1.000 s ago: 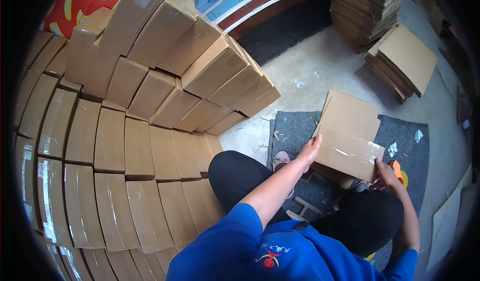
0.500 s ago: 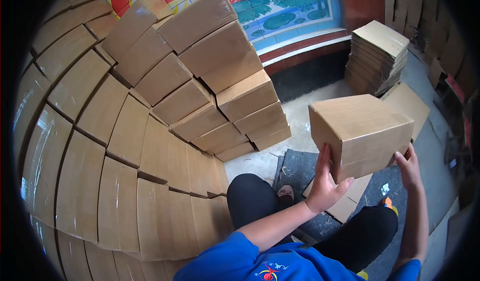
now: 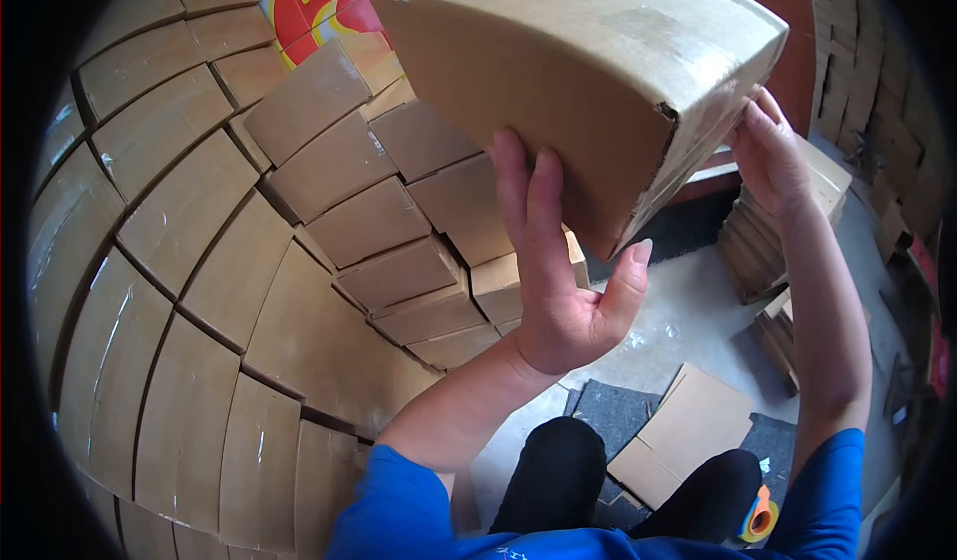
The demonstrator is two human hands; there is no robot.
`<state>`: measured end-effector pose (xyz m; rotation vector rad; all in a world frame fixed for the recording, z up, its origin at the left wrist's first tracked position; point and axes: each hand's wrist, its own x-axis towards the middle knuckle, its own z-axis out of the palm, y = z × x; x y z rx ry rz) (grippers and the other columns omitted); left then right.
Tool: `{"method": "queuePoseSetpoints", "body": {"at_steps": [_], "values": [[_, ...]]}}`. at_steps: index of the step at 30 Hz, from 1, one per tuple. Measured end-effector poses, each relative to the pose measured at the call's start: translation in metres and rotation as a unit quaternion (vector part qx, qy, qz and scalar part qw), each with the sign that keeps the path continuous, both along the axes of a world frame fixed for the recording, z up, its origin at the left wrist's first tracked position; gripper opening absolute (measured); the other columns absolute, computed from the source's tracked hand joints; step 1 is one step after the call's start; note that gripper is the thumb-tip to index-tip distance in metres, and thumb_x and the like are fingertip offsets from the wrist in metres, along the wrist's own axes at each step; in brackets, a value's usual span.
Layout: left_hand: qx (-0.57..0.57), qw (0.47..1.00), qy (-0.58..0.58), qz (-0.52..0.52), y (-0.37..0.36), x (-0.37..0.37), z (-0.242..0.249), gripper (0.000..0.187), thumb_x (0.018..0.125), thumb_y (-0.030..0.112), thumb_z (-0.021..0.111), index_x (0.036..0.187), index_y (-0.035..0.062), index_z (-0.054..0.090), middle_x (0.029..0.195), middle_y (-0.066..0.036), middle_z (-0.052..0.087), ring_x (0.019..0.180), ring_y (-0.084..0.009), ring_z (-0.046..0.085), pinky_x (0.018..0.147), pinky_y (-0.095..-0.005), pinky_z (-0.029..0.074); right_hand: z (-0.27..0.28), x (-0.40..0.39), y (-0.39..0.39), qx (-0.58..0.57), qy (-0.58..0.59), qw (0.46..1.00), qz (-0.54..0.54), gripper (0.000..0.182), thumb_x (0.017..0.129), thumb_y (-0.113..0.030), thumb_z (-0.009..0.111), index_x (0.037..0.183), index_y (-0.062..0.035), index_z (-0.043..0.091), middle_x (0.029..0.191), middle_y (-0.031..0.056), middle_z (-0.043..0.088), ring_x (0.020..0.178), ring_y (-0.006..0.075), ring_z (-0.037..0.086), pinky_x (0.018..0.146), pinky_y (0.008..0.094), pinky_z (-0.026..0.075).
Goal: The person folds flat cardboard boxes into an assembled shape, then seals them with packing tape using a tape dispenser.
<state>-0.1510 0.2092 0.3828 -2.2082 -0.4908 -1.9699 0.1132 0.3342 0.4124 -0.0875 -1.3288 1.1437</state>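
Carton [image 3: 558,72] raised, gripped by left hand [image 3: 558,281] and right hand [image 3: 773,156] on opposite sides; keep it level, set flush atop box stack [image 3: 329,211].

Plain brown carton [image 3: 558,72] (blue sleeves [image 3: 399,515])

A closed brown cardboard box [image 3: 558,72], its flaps sealed with clear tape along the top seam, is held tilted and raised high, one corner pointing downward between the two hands. The left hand's fingers [image 3: 528,211] lie flat against its broad near face, with the thumb hooked just under the lower corner edge. The right hand's fingers [image 3: 763,137] press against the opposite end panel, so the box sits directly between both sets of fingers.
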Motion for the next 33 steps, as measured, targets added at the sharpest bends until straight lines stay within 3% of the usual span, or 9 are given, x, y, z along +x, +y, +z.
{"method": "queuePoseSetpoints", "body": {"at_steps": [3,7,9,13,15,21,23,26,33], "values": [[-0.001,0.999,-0.036,0.041,0.028,-0.024,0.033,0.084,0.086,0.007,0.066,0.153,-0.0007,0.017,0.160,-0.030,0.004,0.149,-0.0453,0.009,0.119,-0.0493,0.016,0.055,-0.047,0.059,-0.011,-0.031,0.999,-0.028,0.060,0.091,-0.034,0.073,0.136,-0.0026,0.049,0.120,0.0095,0.061,0.109,0.0154,0.058,0.100,0.0322,0.046],[-0.033,0.975,0.020,0.217,0.072,-0.060,0.057,0.081,0.084,0.006,0.067,0.151,0.0016,0.023,0.159,-0.029,0.008,0.149,-0.0469,0.009,0.120,-0.0524,0.015,0.101,-0.143,0.114,-0.124,-0.090,0.957,-0.246,0.080,0.088,-0.042,0.074,0.146,0.0016,0.040,0.119,0.0210,0.061,0.106,0.0186,0.061,0.093,0.0364,0.051],[-0.082,0.960,0.031,0.267,0.096,-0.075,0.050,0.080,0.084,0.007,0.068,0.151,0.0010,0.024,0.158,-0.030,0.014,0.148,-0.0477,0.011,0.120,-0.0537,0.016,0.109,-0.179,0.122,-0.057,-0.196,0.920,-0.334,0.076,0.092,-0.049,0.064,0.144,0.0033,0.044,0.124,0.0207,0.062,0.105,0.0226,0.060,0.099,0.0388,0.045],[-0.112,0.957,0.031,0.265,0.124,-0.096,0.033,0.079,0.086,0.013,0.071,0.151,0.0031,0.028,0.155,-0.025,0.028,0.147,-0.0381,0.026,0.119,-0.0446,0.025,0.111,-0.225,0.070,0.009,-0.181,0.971,-0.159,0.077,0.091,-0.062,0.055,0.133,0.0019,0.055,0.121,0.0189,0.063,0.112,0.0273,0.059,0.100,0.0388,0.043],[-0.135,0.954,0.031,0.265,0.126,-0.097,0.020,0.077,0.086,0.014,0.071,0.150,0.0032,0.029,0.155,-0.024,0.031,0.146,-0.0373,0.029,0.118,-0.0440,0.027,0.102,-0.234,0.085,0.112,-0.236,0.925,-0.276,0.079,0.087,-0.057,0.064,0.138,0.0014,0.049,0.119,0.0189,0.064,0.115,0.0273,0.059,0.100,0.0384,0.045],[-0.267,0.960,0.002,0.087,0.085,-0.069,-0.062,0.063,0.088,0.015,0.069,0.144,0.0045,0.041,0.153,-0.019,0.037,0.143,-0.0341,0.036,0.117,-0.0421,0.030,0.106,-0.238,0.137,0.105,-0.256,0.934,-0.225,0.067,0.090,-0.045,0.068,0.141,-0.0071,0.048,0.122,0.0168,0.066,0.114,0.0289,0.063,0.098,0.0394,0.049],[-0.286,0.955,0.032,0.075,0.069,-0.055,-0.097,0.058,0.086,0.011,0.068,0.139,0.0042,0.046,0.148,-0.021,0.042,0.140,-0.0330,0.040,0.115,-0.0416,0.032,0.113,-0.243,0.150,0.049,-0.422,0.807,-0.411,0.062,0.091,-0.053,0.062,0.134,-0.0087,0.056,0.120,0.0142,0.068,0.113,0.0316,0.063,0.096,0.0407,0.049],[-0.348,0.937,0.001,-0.012,0.052,-0.026,-0.151,0.046,0.087,0.008,0.066,0.131,-0.0006,0.054,0.142,-0.020,0.048,0.132,-0.0353,0.047,0.111,-0.0413,0.038,0.116,-0.265,0.135,-0.023,-0.449,0.722,-0.526,0.053,0.091,-0.055,0.061,0.111,-0.0067,0.069,0.104,0.0131,0.073,0.106,0.0296,0.067,0.094,0.0407,0.050],[-0.376,0.926,0.029,-0.002,0.017,0.017,-0.254,0.040,0.083,0.006,0.066,0.122,0.0030,0.061,0.130,-0.016,0.058,0.123,-0.0335,0.055,0.106,-0.0430,0.042,0.061,-0.266,0.125,0.040,-0.441,0.727,-0.524,0.080,0.087,-0.045,0.068,0.149,-0.0073,0.034,0.136,0.0190,0.056,0.130,0.0354,0.050,0.108,0.0449,0.041]]}}
